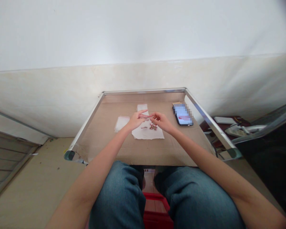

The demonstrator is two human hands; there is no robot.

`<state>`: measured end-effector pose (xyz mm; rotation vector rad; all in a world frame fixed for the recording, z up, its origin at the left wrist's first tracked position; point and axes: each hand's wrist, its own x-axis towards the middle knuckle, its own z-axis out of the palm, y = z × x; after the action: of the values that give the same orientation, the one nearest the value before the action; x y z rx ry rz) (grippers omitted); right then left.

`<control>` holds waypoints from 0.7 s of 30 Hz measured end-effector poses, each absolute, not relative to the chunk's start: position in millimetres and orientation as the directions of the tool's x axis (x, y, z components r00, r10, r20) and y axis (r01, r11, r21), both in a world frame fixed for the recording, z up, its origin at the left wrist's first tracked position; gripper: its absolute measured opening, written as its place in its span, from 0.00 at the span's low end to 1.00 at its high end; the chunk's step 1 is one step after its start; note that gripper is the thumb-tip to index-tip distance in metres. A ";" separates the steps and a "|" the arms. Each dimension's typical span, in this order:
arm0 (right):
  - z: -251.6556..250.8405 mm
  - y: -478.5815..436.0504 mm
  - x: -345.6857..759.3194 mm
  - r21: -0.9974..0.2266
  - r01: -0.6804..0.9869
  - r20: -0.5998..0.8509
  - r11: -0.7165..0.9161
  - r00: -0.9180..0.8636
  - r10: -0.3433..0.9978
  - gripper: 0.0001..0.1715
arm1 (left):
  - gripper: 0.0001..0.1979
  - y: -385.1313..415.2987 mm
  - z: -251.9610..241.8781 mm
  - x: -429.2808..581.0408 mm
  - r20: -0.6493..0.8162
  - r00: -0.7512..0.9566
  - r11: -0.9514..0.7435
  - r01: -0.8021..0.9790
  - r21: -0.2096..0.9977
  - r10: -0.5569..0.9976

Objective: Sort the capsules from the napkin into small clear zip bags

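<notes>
The left hand (135, 121) grips one end of a thin red-edged piece (146, 116) between thumb and fingers, while the right hand (162, 121) pinches its other end; the piece spans the gap between them, and its exact form is too small to tell. Just below the grip, on the near side, a white sheet (147, 135) bears a small heap of reddish-brown bits (153, 127), nearer the right hand, and a short strip (144, 128) to the heap's left. Left of the grip, just beside the left hand, lies a flat whitish stack (122, 122). Directly beyond the grip is a pale packet (142, 107). Farther right, apart from the right hand, a phone (183, 115) lies on the cardboard (105, 136).
</notes>
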<state>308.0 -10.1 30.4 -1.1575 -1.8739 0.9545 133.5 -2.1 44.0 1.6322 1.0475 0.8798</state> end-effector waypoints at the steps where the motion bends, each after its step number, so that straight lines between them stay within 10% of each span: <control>1: 30.2 -10.1 307.8 -0.853 0.399 0.210 0.335 -0.326 0.922 0.16 | 0.28 -1.7 42.9 133.1 0.072 0.373 -0.163 0.219 0.962 0.925; 21: 38.7 -19.2 300.9 -0.473 0.761 0.329 0.444 -0.316 0.890 0.12 | 0.05 -1.7 43.6 128.2 0.281 0.351 -0.429 0.474 0.769 0.893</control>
<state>300.9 -19.2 38.7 -1.3798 -2.1536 0.3105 128.2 -1.7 43.6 2.0413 1.1857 0.9442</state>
